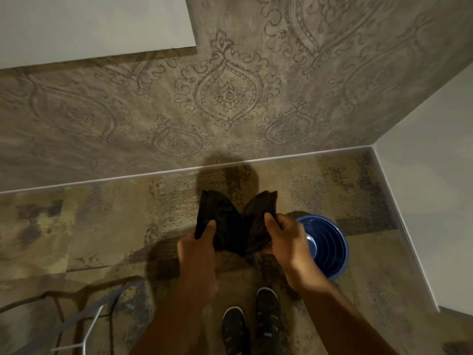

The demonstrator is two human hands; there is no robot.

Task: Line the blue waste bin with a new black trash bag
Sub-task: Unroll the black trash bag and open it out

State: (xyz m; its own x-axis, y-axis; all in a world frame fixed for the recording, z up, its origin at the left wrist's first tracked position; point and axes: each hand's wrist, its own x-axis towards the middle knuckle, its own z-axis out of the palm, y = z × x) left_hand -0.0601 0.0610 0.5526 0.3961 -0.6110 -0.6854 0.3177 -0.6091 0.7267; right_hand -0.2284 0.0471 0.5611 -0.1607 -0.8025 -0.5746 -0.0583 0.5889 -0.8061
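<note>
A wall [230, 93] covered in grey-brown damask wallpaper fills the upper half of the view, and everything else sits around it. A pale, plain panel [89, 24] covers the wall's upper left corner. Along the wall's foot runs a thin white baseboard [179, 171], and below that lies a mottled carpet [89, 226] in brown, olive and grey patches. A plain white wall [430, 180] meets the patterned wall at its right end. Farther from the wall, 2 dark shoes [253, 324] stand on the carpet, and to their left a thin metal frame [84, 321] shows, partly cut off.
</note>
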